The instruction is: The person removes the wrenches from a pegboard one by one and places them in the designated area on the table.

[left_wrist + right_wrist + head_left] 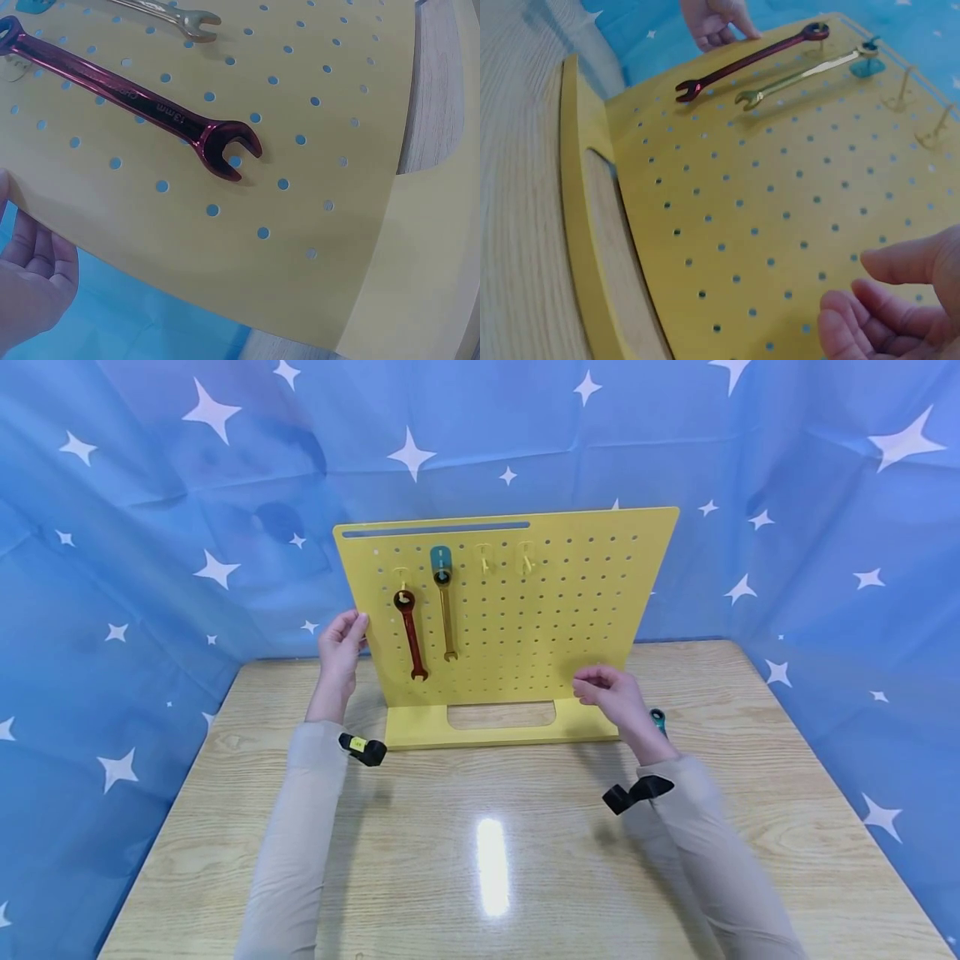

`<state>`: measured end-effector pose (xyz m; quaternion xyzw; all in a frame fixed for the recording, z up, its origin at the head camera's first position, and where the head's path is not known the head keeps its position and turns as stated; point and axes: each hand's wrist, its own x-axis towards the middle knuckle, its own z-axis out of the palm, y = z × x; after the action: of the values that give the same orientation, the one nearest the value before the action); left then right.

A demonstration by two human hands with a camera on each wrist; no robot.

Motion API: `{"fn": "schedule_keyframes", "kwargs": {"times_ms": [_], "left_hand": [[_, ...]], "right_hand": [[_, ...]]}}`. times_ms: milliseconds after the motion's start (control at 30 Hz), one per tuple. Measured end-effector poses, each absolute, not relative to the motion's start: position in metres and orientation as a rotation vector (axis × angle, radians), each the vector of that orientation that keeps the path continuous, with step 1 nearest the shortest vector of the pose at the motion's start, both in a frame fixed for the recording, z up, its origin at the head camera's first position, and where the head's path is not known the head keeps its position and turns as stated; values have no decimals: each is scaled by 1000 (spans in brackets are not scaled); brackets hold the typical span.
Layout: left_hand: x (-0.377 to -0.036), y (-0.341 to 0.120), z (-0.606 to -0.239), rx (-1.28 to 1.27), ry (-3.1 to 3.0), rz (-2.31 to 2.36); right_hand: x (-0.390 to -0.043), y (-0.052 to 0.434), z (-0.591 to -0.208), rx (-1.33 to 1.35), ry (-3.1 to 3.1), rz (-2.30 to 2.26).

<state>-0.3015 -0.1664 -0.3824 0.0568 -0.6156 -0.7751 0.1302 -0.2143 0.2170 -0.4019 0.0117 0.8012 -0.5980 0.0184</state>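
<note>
A yellow pegboard [517, 643] stands upright on its own foot on the table. My left hand [340, 652] pinches its left edge, with the thumb at the front and the other fingers behind in the left wrist view. Near that edge a dark red combination wrench [135, 90] hangs by its ring end from a yellow hook. Beside it hangs a gold wrench [448, 620] on a teal hook [441, 558]. My right hand [611, 693], loosely curled and holding nothing, hovers before the board's lower right corner.
Two bare yellow hooks [902, 88] sit right of the wrenches. A teal ring-ended tool [657, 718] lies on the wooden table [420, 852] behind my right wrist, partly hidden. Blue star-patterned cloth [480, 427] hangs behind and at both sides.
</note>
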Motion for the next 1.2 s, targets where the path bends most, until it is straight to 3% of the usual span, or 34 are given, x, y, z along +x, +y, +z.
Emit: {"fn": "schedule_keyframes", "kwargs": {"times_ms": [1200], "left_hand": [[-303,-167,-382,194,-1793,-2281]], "right_hand": [[-237,146,-385,-213,2364,-2019]]}}
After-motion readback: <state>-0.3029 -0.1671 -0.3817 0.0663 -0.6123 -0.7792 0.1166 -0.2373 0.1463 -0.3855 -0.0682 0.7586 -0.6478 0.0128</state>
